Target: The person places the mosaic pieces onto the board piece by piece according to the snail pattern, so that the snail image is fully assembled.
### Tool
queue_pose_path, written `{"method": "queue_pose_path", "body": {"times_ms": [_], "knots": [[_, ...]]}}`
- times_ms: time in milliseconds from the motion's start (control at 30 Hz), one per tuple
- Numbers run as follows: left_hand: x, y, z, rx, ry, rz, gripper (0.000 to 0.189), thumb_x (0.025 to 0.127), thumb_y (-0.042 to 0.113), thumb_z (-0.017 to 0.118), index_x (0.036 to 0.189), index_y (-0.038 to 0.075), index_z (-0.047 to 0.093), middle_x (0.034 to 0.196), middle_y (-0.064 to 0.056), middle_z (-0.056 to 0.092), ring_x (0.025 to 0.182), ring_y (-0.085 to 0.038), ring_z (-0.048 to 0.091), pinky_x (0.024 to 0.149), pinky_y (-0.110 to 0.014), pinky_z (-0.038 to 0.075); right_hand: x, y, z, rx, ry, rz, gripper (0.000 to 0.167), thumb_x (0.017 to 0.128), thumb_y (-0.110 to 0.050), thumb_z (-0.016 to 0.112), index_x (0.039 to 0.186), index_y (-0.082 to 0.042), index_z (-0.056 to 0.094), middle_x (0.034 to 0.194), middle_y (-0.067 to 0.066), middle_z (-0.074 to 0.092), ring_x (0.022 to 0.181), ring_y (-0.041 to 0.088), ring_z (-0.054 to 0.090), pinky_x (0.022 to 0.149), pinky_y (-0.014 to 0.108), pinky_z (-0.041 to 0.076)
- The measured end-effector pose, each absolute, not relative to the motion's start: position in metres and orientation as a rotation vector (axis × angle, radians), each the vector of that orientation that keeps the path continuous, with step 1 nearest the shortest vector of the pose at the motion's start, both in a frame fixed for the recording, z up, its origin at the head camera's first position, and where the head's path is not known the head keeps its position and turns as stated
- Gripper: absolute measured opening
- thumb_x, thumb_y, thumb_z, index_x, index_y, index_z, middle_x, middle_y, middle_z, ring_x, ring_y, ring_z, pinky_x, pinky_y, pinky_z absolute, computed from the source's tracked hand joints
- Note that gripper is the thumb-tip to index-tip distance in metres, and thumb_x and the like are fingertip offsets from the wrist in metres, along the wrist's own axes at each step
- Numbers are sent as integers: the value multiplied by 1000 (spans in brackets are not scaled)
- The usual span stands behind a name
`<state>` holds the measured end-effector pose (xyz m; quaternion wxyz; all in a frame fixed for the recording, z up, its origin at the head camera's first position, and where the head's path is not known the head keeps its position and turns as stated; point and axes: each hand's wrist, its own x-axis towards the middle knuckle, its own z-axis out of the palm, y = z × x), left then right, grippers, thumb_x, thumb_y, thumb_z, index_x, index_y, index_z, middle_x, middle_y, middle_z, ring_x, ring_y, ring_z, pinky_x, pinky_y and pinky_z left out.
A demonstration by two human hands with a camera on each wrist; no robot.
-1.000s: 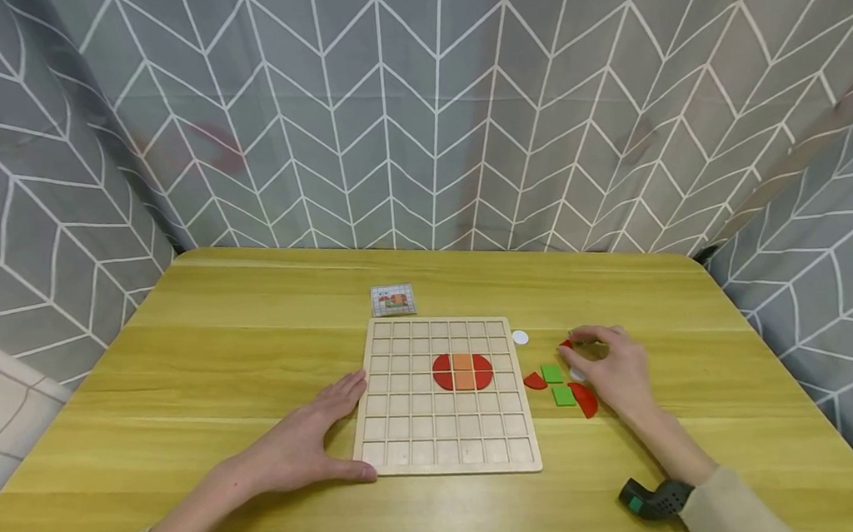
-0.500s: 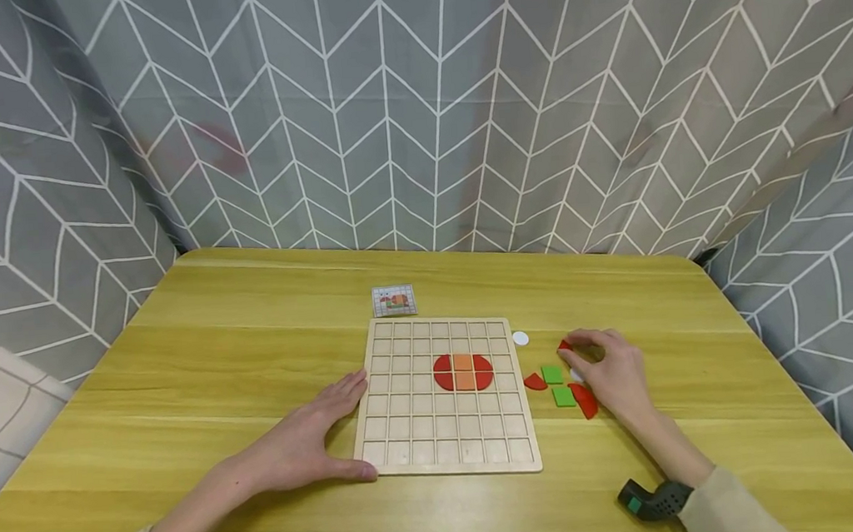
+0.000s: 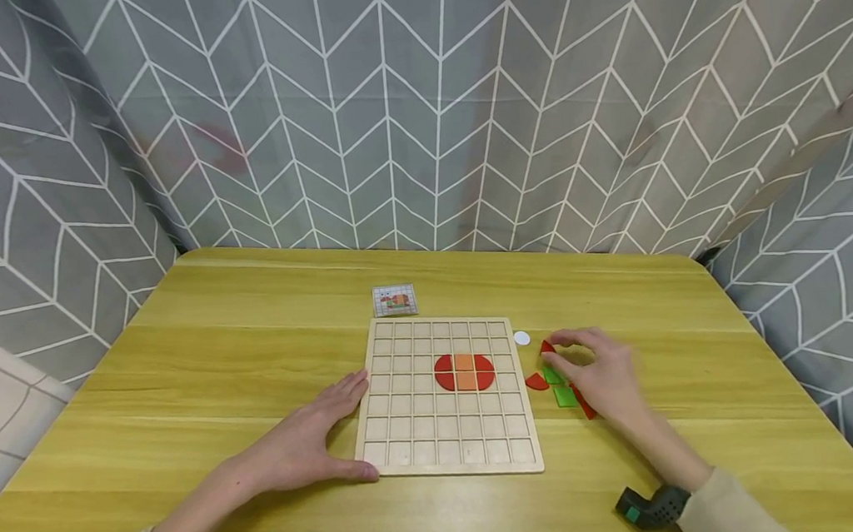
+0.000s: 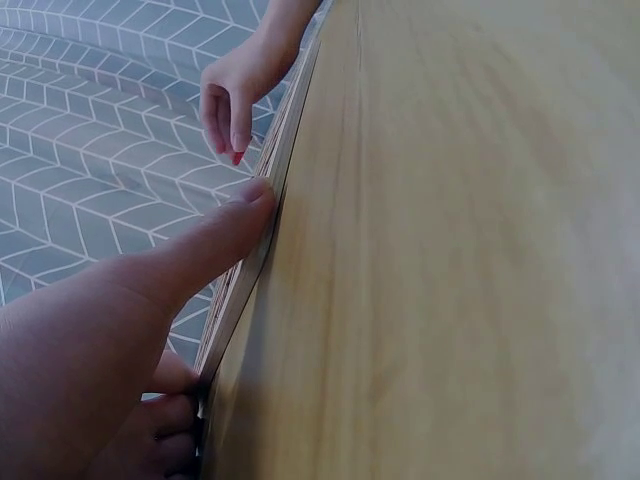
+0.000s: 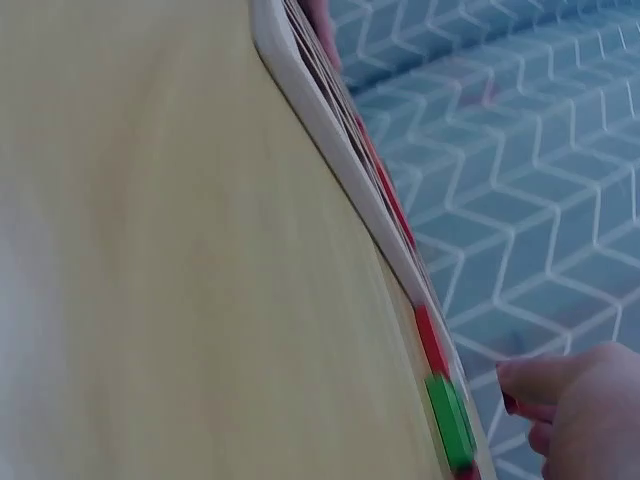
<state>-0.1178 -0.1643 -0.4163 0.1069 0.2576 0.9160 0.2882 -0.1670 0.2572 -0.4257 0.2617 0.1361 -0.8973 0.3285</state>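
Observation:
My right hand [image 3: 604, 377] pinches a red wedge-shaped tile [image 3: 547, 347] between thumb and fingertips, over the loose tiles right of the board. The tip of that red tile also shows in the right wrist view. My left hand [image 3: 301, 443] rests against the left side of a wooden grid board [image 3: 417, 427], fingers extended at the edge and thumb at the near corner. In the left wrist view the thumb [image 4: 205, 245] lies along the board's edge. On the board, two orange squares [image 3: 465, 371] sit between rounded red tiles [image 3: 443, 374].
Beside the board lie a red quarter-round tile [image 3: 537, 382], green squares [image 3: 565, 397] and a white disc [image 3: 522, 338]. Another red tile [image 3: 584, 405] is partly covered by the right hand. A small pattern card [image 3: 395, 300] lies behind the board; a patterned curtain [image 3: 415, 116] surrounds the table.
My right hand has shifted left toward the board with the red tile, now over the green squares and hiding the white piece that lay beneath it. My left hand stays put.

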Motion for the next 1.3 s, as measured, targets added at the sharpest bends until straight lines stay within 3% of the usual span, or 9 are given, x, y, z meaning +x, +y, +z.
{"method": "queue_pose_path", "body": {"times_ms": [200,533,800,1300], "knots": [[-118,-165,-416,715,2710,823,119,71,79,69,160,13,24,168,0,15,153,-31,19,119,-60,25,-159,232,-427,544,-2424,1016,30,73,-11,89,100,-16,78,93,-5,74,87,16,68,70,18,54],[-118,-166,-415,727,2702,847,113,76,75,67,160,13,25,167,-3,17,152,-35,21,117,-62,26,-148,202,-429,763,-2357,1208,28,74,-7,88,99,-13,77,91,1,72,76,18,58,63,25,49],[-119,-165,-415,746,2692,858,113,76,76,67,159,12,26,167,-3,19,151,-35,22,117,-61,27,-148,192,-439,858,-2316,1216,31,70,-2,89,98,-10,77,91,3,74,78,18,62,60,24,48],[-120,-167,-414,780,2684,868,111,77,74,67,158,9,28,167,-6,21,151,-35,23,117,-60,27,-146,195,-437,915,-2360,1194,27,76,-11,87,101,-15,77,94,-4,73,88,9,65,70,17,51]]}}
